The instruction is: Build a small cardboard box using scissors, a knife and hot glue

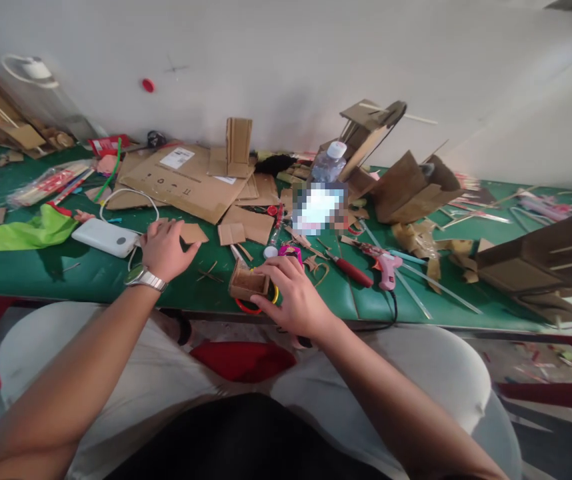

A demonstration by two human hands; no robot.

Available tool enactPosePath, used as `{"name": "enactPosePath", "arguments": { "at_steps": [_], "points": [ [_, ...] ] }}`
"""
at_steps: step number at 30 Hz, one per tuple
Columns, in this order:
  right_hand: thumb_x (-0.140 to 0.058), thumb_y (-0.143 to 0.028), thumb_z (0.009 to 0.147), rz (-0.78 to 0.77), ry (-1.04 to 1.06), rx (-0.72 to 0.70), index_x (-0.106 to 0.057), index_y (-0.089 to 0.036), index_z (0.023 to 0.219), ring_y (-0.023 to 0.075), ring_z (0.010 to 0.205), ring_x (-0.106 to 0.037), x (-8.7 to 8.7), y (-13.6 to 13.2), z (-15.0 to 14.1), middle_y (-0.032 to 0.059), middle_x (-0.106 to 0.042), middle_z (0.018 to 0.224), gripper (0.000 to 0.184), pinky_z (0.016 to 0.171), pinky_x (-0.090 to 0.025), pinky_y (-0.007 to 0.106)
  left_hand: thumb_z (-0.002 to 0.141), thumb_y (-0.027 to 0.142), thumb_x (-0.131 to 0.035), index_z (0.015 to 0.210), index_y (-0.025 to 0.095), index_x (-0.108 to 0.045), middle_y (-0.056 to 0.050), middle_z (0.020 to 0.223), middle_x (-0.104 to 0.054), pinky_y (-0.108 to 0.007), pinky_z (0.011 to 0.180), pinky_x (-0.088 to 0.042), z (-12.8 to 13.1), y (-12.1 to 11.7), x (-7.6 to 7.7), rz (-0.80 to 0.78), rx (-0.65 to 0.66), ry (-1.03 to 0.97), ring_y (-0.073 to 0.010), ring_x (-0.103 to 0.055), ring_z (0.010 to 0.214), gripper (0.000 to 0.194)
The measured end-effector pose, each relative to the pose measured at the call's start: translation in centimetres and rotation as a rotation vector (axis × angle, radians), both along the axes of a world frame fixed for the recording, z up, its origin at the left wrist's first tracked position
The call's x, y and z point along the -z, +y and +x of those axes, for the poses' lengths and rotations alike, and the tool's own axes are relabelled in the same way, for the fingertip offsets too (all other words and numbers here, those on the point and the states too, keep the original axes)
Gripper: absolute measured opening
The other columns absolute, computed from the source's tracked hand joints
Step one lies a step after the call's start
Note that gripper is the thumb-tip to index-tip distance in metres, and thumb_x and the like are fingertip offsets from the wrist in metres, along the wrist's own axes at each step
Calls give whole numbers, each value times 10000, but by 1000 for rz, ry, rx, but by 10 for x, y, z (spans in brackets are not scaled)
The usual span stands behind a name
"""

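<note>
My right hand (293,293) is closed on the side of a small open-topped cardboard box (247,285), thumb at the near edge and fingers at the far side. Partly beneath that box lie scissors, their red and yellow handle (249,308) showing around it. My left hand (165,252), wearing a wristwatch, has its fingers apart over a small flat cardboard piece (195,233); whether it touches the piece is unclear. Just left of this hand rests a white power bank (103,238) with a white cable.
Flat cardboard (181,180) covers the back of the green table. A pink glue gun (387,267) and red-handled tool (353,272) lie to the right. A plastic bottle (327,167) stands behind a blurred lit screen (317,208). Cardboard structures (541,257) line the right.
</note>
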State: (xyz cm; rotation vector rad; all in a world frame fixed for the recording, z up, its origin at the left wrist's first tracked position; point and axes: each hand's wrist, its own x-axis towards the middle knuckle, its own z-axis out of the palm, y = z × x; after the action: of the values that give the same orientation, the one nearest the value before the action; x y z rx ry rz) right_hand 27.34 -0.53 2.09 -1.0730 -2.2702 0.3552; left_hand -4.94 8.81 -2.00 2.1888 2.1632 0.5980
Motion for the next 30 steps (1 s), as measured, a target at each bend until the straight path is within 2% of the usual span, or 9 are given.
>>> {"name": "enactPosePath", "arguments": {
  "at_steps": [4,6,11,14,18,21,24,27,30],
  "points": [
    [-849,-388,994,-30,-2,-12,-678,-186,1422,401,1308,-632,6,1,3,205,-644,1412,503,1129,-582,628,986,491,-675,1565,117,-620,-295,1746,-483,-830,1255,-338,5,-3,-1,42,4,1,-591,-318,1633,691],
    [-873,-354,974,-39,-18,-29,-683,-198,1425,409,1336,-629,11,3,4,207,-628,1450,514,1137,-584,639,1024,477,-633,1580,128,-613,-270,1771,-458,-804,1290,-317,10,-5,-2,69,67,-4,-565,-294,1656,657],
    [-893,-270,961,-33,-31,-101,-745,-212,1312,372,1308,-658,21,5,2,184,-673,1425,386,1125,-614,594,1026,414,-640,1562,235,-665,-145,1715,-586,-661,1330,-375,41,-3,6,-6,329,29,-455,-414,1624,566],
    [-894,-264,965,-20,-25,-102,-766,-211,1251,358,1286,-662,23,3,0,173,-704,1375,318,1091,-633,559,989,392,-683,1605,190,-631,-189,1687,-612,-650,1309,-405,55,12,14,-63,403,39,-469,-449,1594,650],
    [-895,-246,959,-4,-6,-93,-764,-205,1232,348,1297,-654,24,3,0,178,-707,1380,305,1092,-627,553,943,388,-736,1637,142,-572,-246,1606,-666,-675,1244,-442,54,35,15,-90,417,21,-484,-512,1515,755],
    [-898,-220,947,8,9,-92,-760,-199,1218,343,1289,-658,26,5,0,178,-708,1387,305,1098,-621,559,935,386,-748,1616,157,-580,-246,1468,-747,-694,1185,-464,47,44,10,-77,406,-12,-492,-546,1456,739],
    [-880,-238,967,17,24,-90,-760,-197,1216,352,1287,-664,29,9,-2,187,-705,1397,280,1097,-616,584,898,354,-781,1611,184,-575,-220,1426,-764,-680,1186,-466,41,44,1,-40,425,-69,-479,-546,1451,762],
    [-866,-262,984,19,40,-96,-762,-192,1211,354,1283,-673,32,12,-2,194,-712,1391,259,1094,-615,593,903,355,-774,1622,181,-550,-197,1464,-734,-653,1238,-448,36,34,-14,27,500,-149,-442,-553,1469,773],
    [-892,-317,970,19,60,-101,-746,-203,1265,356,1297,-681,30,14,0,190,-717,1394,348,1125,-602,600,961,418,-742,1660,193,-477,-168,1522,-697,-583,1303,-432,29,15,-32,95,610,-244,-365,-580,1481,781]
  ]
}}
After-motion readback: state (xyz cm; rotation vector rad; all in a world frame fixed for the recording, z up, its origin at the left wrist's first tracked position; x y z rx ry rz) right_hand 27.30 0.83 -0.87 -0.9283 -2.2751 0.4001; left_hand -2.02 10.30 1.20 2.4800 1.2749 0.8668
